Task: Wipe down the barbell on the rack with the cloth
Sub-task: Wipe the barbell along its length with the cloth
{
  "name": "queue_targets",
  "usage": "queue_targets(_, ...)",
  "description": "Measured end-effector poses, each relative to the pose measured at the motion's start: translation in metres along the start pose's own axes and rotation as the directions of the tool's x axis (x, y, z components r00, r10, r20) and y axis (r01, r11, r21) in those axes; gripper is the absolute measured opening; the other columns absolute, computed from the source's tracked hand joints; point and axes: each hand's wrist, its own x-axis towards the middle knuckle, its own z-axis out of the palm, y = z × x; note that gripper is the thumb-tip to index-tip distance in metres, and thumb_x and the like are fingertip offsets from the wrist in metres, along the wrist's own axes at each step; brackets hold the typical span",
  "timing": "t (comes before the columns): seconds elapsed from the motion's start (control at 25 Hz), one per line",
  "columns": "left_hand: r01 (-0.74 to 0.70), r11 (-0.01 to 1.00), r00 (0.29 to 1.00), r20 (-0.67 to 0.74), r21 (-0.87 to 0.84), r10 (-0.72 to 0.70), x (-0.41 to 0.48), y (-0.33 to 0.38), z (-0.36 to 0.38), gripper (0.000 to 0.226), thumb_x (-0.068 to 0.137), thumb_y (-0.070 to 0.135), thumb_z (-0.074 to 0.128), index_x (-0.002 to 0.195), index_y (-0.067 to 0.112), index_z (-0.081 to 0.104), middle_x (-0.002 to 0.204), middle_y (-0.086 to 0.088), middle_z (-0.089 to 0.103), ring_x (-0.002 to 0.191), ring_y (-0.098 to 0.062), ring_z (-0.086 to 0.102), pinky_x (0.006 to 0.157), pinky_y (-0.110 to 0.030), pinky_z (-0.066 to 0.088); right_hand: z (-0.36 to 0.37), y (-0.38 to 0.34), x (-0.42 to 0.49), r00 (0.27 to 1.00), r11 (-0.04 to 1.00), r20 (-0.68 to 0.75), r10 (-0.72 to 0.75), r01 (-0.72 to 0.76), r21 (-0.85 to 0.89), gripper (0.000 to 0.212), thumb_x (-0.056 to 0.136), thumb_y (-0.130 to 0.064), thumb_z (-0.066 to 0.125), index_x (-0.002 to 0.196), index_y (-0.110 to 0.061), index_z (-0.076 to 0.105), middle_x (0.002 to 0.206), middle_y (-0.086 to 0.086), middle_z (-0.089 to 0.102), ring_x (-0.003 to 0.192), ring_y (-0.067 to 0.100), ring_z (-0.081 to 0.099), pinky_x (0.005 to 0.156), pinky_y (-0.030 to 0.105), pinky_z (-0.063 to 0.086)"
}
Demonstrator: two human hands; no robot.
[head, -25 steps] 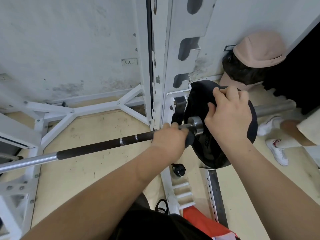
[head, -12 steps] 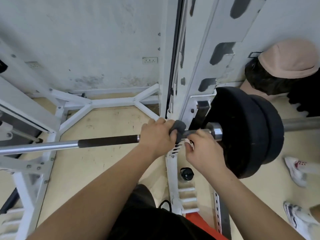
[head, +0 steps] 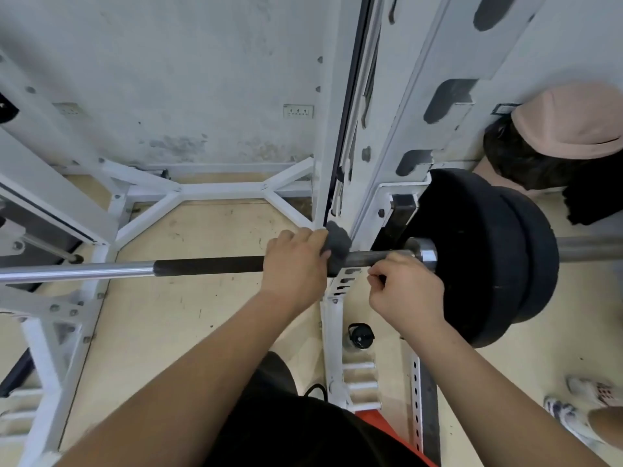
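Your left grip is wrapped over the barbell. Its fingers curl round the shaft, with the dark cloth bunched under them and bulging out toward the rack upright. Your right grip sits just below the bare stretch of shaft between the cloth and the collar, fingers curled in. I cannot tell whether it pinches a corner of cloth, touches the bar, or holds nothing.

The barbell lies level in the hook of the upright. Black plates are loaded at your right, and the dark knurled section and bright steel run off to your left.

You look to be in the wiping step itself, at the inner end of the shaft by the upright. From where the cloth sits, I judge the long run of bar to your left is yet to be wiped. The next move calls for a firm squeeze through the cloth and a slide leftward along the shaft, twisting so the cloth reaches the underside. Mind your knuckles near the upright, and steady the bar so it does not roll in the hook.
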Motion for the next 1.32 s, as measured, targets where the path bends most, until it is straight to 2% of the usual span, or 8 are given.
queue_targets(0.08,-0.121,0.992,0.993,-0.015,-0.017,0.121,-0.006,-0.024,0.000,0.028,0.101,0.034,0.051,0.126,0.023,0.059,0.115,-0.002,0.069,0.100,-0.033,0.059,0.080,-0.042,0.046,-0.016,0.006,0.004,0.994,0.991,0.097,0.052,-0.063,0.115,0.010,0.088,-0.021,0.071,0.093,-0.026,0.079,0.095,-0.009,0.070,0.092,0.019,0.065,0.064,0.030,0.049)
queue_targets(0.24,0.212,0.970,0.977,-0.010,0.120,-0.212,-0.004,-0.050,-0.013,0.025,0.103,0.034,0.046,0.117,0.017,0.059,0.110,-0.008,0.068,0.096,-0.035,0.060,0.071,-0.040,0.044,-0.049,0.018,-0.005,0.983,0.986,-0.171,-0.071,0.095,0.139,0.008,0.088,-0.015,0.074,0.092,-0.019,0.080,0.093,-0.007,0.069,0.089,0.019,0.064,0.067,0.034,0.057)
queue_targets(0.4,-0.324,0.946,0.946,0.017,0.002,0.324,-0.013,0.047,0.004,0.025,0.101,0.031,0.052,0.121,0.019,0.061,0.113,-0.006,0.068,0.096,-0.032,0.060,0.075,-0.040,0.046,-0.084,0.030,-0.001,0.840,0.968,-0.480,-0.251,0.229,-0.106,0.015,0.086,-0.013,0.073,0.099,-0.010,0.080,0.103,0.009,0.071,0.098,0.034,0.064,0.085,0.048,0.052)
queue_targets(0.52,-0.348,0.937,0.937,-0.064,-0.041,0.345,-0.012,0.049,0.007,0.031,0.097,0.024,0.057,0.127,0.017,0.062,0.111,-0.006,0.066,0.092,-0.032,0.060,0.073,-0.043,0.051,-0.098,0.053,0.006,0.911,0.981,-0.408,-0.056,-0.025,-0.190,0.052,0.082,-0.022,0.076,0.131,-0.008,0.066,0.126,0.017,0.062,0.116,0.042,0.056,0.095,0.053,0.050)
queue_targets(0.6,-0.382,0.924,0.912,-0.156,0.014,0.379,-0.008,0.056,0.007,0.042,0.089,0.016,0.064,0.131,0.020,0.060,0.123,-0.003,0.064,0.091,-0.030,0.057,0.071,-0.042,0.049,-0.094,0.060,0.008,0.934,0.974,-0.338,0.121,-0.177,-0.140,0.068,0.083,-0.025,0.078,0.144,-0.007,0.053,0.130,0.017,0.055,0.115,0.040,0.055,0.082,0.050,0.054)
queue_targets(0.72,-0.541,0.831,0.833,-0.050,0.129,0.551,0.012,0.093,0.008,0.056,0.092,0.024,0.065,0.145,0.028,0.050,0.146,0.004,0.056,0.095,-0.029,0.053,0.072,-0.041,0.045,-0.089,0.061,0.010,0.919,0.967,-0.368,0.139,-0.207,-0.150,0.066,0.083,-0.023,0.077,0.142,-0.006,0.053,0.123,0.016,0.054,0.106,0.037,0.059,0.067,0.044,0.055)
queue_targets(0.92,-0.468,0.839,0.881,0.221,0.276,0.419,0.019,0.087,-0.014,0.045,0.096,0.025,0.060,0.139,0.021,0.046,0.127,-0.006,0.050,0.109,-0.032,0.051,0.072,-0.041,0.049,-0.087,0.062,0.008,0.906,0.957,-0.402,0.131,-0.222,-0.187,0.063,0.082,-0.026,0.077,0.139,-0.007,0.055,0.120,0.013,0.056,0.099,0.035,0.062,0.061,0.037,0.048)
queue_targets(1.32,-0.446,0.837,0.869,0.379,0.316,0.319,0.035,0.099,-0.036,0.037,0.094,0.020,0.063,0.131,0.015,0.057,0.124,-0.009,0.051,0.112,-0.032,0.056,0.067,-0.038,0.039,-0.089,0.058,0.018,0.888,0.926,-0.446,0.111,-0.255,-0.279,0.057,0.080,-0.030,0.079,0.129,-0.006,0.065,0.109,0.013,0.063,0.096,0.036,0.060,0.073,0.044,0.045)
